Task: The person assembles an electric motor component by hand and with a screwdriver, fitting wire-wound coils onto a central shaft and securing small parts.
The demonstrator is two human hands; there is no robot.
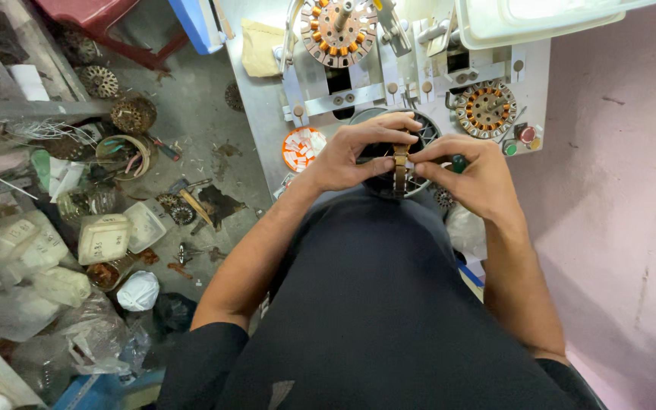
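Stator core (400, 168) stands edge-on, long axis vertical, pinched between both hands' fingers (380, 152).

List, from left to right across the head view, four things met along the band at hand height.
Coiled wire hoop on the floor → round tray of small white pieces → left hand → wound stator core → right hand.

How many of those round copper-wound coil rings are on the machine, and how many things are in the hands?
Copper-wound rings on the machine: 2 (top one, right one)
Dark ring held by left hand and right hand: 1
Total: 3
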